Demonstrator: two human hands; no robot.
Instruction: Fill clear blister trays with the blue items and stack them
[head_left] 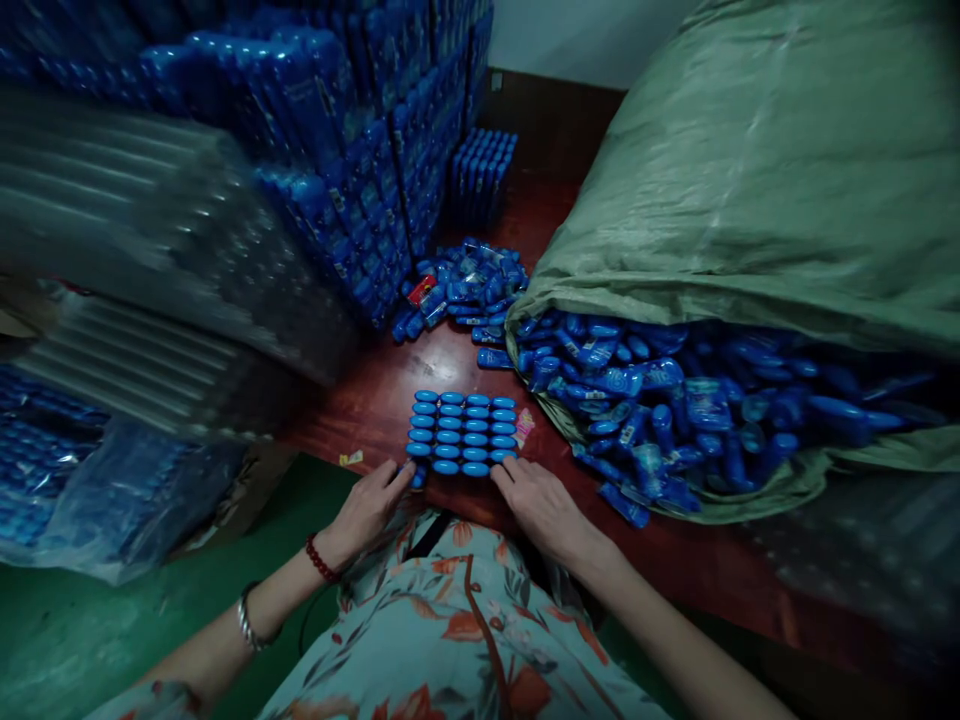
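Several small blue bottles stand upright in a tight block (461,437) on the reddish table, their oval tops facing me. At the block's near left corner, my left hand (371,507) has its fingers closed on a blue bottle (418,478), which sits a bit out of line and is partly hidden. My right hand (546,508) is at the near right corner, its thumb and fingertips closed against a corner bottle (502,456). The hand itself covers part of that contact.
An open green sack (697,200) spills loose blue bottles (637,400) on the right. More bottles lie in a pile (480,285) behind the block. Wrapped blue stacks (360,150) and clear ribbed plastic packs (150,220) rise at left. The reddish table (375,400) has its near edge before me.
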